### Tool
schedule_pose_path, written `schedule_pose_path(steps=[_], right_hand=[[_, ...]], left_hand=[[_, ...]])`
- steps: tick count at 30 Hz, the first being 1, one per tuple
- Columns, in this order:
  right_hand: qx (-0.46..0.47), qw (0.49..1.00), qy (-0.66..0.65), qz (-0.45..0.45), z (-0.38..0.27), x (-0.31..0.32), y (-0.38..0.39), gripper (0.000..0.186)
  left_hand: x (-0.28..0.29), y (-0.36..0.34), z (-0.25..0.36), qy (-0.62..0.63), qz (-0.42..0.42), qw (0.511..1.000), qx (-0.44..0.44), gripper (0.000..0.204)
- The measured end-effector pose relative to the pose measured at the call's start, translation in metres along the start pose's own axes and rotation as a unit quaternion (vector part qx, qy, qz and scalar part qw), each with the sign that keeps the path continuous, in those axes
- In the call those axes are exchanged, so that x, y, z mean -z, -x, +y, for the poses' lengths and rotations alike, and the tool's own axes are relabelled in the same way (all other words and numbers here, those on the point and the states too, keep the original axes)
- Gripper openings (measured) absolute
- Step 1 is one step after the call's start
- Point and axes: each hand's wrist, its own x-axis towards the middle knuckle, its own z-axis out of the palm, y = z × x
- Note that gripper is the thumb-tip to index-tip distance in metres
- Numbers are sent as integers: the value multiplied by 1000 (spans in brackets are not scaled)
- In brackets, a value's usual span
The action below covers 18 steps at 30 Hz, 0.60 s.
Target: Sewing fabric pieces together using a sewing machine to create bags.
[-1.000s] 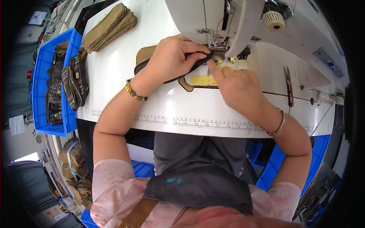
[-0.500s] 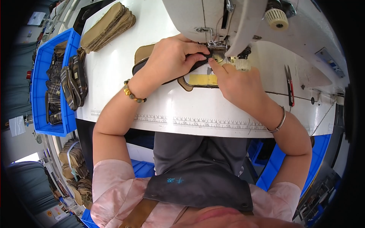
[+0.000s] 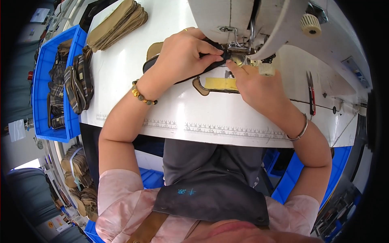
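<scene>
My left hand (image 3: 184,56) pinches the edge of a dark fabric piece (image 3: 187,79) between thumb and index finger, just left of the sewing machine's presser foot (image 3: 240,49). A zipper runs along this piece, and a tan panel (image 3: 153,51) shows beyond my left wrist. Most of the piece is hidden under that hand. My right hand (image 3: 261,85) rests on the machine bed with its index finger stretched toward the fabric edge by the foot. Its other fingers are bent and partly hidden. Below the fingers lies a yellow strip (image 3: 221,84), with a small tan tab (image 3: 200,87) beside it.
The sewing machine head (image 3: 279,24) overhangs the white table (image 3: 162,115). Red-handled thread snips (image 3: 311,95) lie at right. A stack of tan fabric pieces (image 3: 117,25) is at far left, near plaid pouches (image 3: 79,85) and a blue crate (image 3: 37,91). A ruler scale (image 3: 214,131) lines the near edge.
The view has shifted slightly, so the machine appears farther right. Both hands stay by the presser foot, with the left still pinching the dark fabric.
</scene>
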Motion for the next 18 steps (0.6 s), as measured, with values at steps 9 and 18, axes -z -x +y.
schedule_pose_path(steps=[9,18], right_hand=[[-1,995,-38,88,2,-7,-5,42],[1,996,38,77,5,-7,-3,44]], left_hand=[[7,-2,10,-62,2,998,1,15],[12,-4,18,-103,-32,994,16,16]])
